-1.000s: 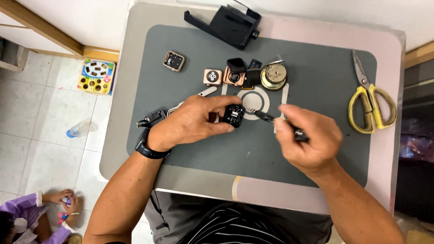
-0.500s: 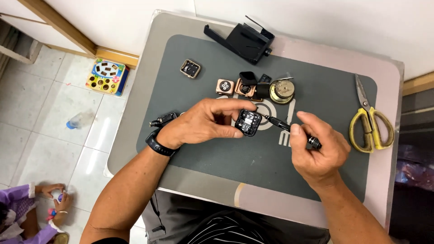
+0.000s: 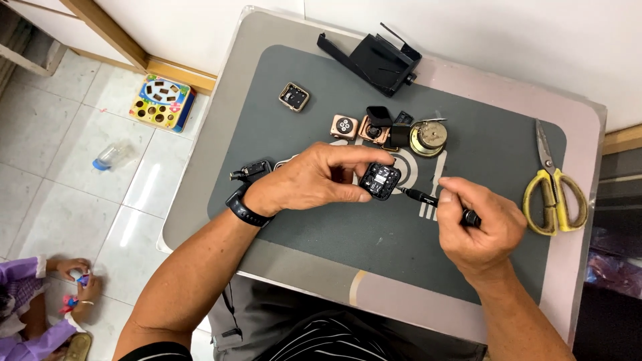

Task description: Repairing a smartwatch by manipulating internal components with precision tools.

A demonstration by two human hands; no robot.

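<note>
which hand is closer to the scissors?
Right. The right hand, holding a screwdriver, sits just left of the scissors on the mat. The left hand is farther left, holding the watch case.

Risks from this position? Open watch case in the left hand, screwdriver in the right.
1. The screwdriver tip sits at the edge of the open watch case; a slip could gouge the exposed insides.
2. The left hand pinches the case above the mat by fingertips only, so a push from the right hand could twist it loose.

Scissors [image 3: 554,194] right on mat [image 3: 301,134]; watch cases [image 3: 361,127] behind hands; holder [image 3: 374,60] at far edge.
</note>
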